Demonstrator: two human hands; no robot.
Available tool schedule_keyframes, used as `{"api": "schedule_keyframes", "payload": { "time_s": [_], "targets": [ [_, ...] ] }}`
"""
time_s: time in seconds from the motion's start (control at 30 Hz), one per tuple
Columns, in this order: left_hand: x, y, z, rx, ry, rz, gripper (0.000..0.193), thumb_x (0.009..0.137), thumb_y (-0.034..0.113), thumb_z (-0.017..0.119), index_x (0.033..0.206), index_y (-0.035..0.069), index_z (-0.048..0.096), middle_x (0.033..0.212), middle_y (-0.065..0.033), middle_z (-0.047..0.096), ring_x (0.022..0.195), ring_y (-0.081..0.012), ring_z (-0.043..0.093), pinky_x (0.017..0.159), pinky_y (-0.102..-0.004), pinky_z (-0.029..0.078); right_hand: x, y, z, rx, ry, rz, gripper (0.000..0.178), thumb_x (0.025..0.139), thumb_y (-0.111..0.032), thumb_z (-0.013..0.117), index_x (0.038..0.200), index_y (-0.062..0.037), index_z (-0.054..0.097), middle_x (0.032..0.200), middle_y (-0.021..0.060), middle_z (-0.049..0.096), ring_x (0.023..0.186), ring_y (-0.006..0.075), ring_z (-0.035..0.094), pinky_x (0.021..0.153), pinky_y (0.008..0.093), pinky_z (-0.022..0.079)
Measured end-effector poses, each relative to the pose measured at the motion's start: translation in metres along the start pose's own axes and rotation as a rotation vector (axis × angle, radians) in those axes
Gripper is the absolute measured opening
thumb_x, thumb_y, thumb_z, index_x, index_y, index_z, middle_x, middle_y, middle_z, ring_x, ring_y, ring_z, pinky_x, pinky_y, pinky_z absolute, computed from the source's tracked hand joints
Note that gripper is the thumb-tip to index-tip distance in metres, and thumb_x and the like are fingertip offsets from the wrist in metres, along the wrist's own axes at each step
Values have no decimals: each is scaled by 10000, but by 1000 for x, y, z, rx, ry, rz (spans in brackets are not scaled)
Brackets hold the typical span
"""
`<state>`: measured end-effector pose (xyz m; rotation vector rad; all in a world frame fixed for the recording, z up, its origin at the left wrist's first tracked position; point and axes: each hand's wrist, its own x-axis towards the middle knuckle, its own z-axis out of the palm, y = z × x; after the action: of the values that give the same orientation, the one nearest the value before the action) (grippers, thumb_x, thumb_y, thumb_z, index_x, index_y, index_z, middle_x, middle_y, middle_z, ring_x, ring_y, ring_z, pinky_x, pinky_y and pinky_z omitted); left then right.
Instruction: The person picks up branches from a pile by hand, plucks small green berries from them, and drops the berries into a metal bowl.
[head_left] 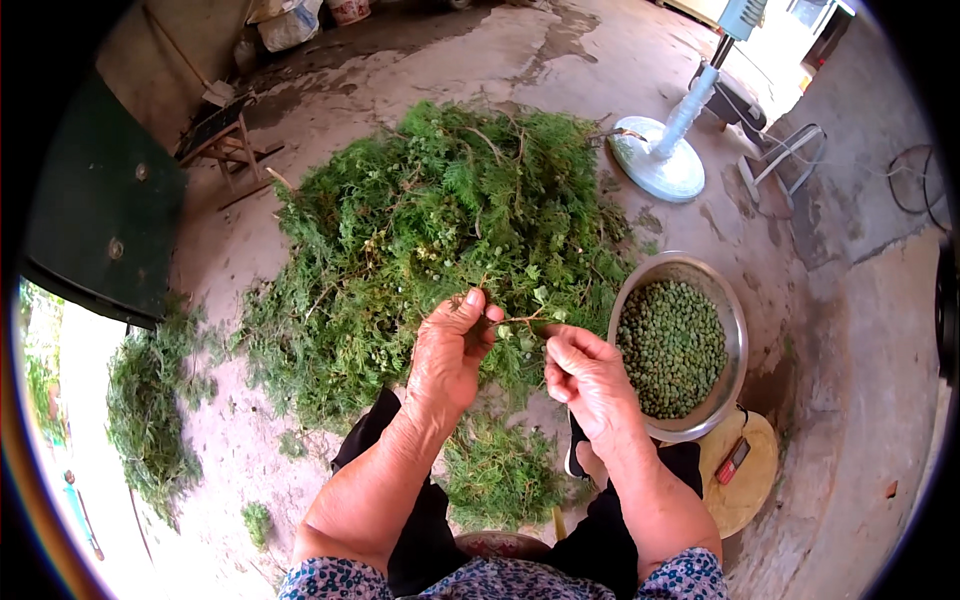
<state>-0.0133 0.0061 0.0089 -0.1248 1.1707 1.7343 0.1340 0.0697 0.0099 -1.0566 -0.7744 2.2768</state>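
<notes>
Left hand (450,350) and right hand (585,375) both pinch 1 thin green leafy twig (520,320), fingers closed, beside the round steel bowl (735,330) of green berries (672,345).

Both forearms in from lower edge, bare, angled inward. Left hand (452,345) raised, thumb and forefinger pinched together. Right hand (585,375) just beside it, fingers curled, thumb-forefinger pinch closed. Hands near, not touching.

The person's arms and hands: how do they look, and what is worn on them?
Both forearms are bare from elbow to wrist. The left hand and the right hand wear no gloves; no rings or watch show. At the lower edge, short sleeves of blue fabric with a small floral pattern cover the upper arms.
</notes>
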Motion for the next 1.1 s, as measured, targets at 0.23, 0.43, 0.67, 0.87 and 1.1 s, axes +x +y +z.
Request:
{"api": "schedule_keyframes", "payload": {
  "time_s": [0.23, 0.43, 0.67, 0.87, 1.1],
  "targets": [
    [-6, -6, 1, 226, -164, 62, 71, 837, 156, 590, 818, 89, 598, 766, -9, 635, 684, -89, 530, 659, -267, 420, 3, -4, 6, -225, 15, -154, 109, 823, -100, 604, 876, -7, 625, 620, -31, 502, 470, 31, 403, 383, 172, 260],
    [-11, -1, 0, 824, -344, 255, 310, 743, 212, 698, 951, -11, 642, 895, -69, 643, 821, -144, 569, 794, -291, 437, 4, -2, 2, -419, 30, -273, 110, 831, -116, 598, 826, -7, 616, 617, -28, 490, 468, 35, 395, 387, 173, 268],
    [-13, -8, 2, 507, -326, 16, 170, 745, 125, 693, 885, 31, 670, 793, -36, 648, 714, -89, 563, 663, -254, 460, 2, 2, 4, -797, 1, -468, 115, 814, -71, 576, 845, 39, 585, 698, 57, 565, 582, 99, 512, 519, 251, 415],
    [-12, -11, 5, 461, -283, 132, 113, 774, 100, 658, 846, 13, 662, 702, -15, 619, 609, -57, 511, 557, -214, 422, 0, -4, 1, -1046, -26, -651, 107, 760, -39, 636, 829, 31, 594, 746, 74, 606, 627, 133, 561, 548, 252, 441],
    [-12, -8, 5, 489, -377, 140, 107, 789, 112, 629, 773, 10, 655, 690, -29, 626, 586, -74, 502, 572, -224, 413, 1, -15, 7, -730, -33, -624, 179, 767, -20, 641, 943, -38, 617, 725, -16, 554, 531, 24, 439, 446, 170, 355]
  ]
}}
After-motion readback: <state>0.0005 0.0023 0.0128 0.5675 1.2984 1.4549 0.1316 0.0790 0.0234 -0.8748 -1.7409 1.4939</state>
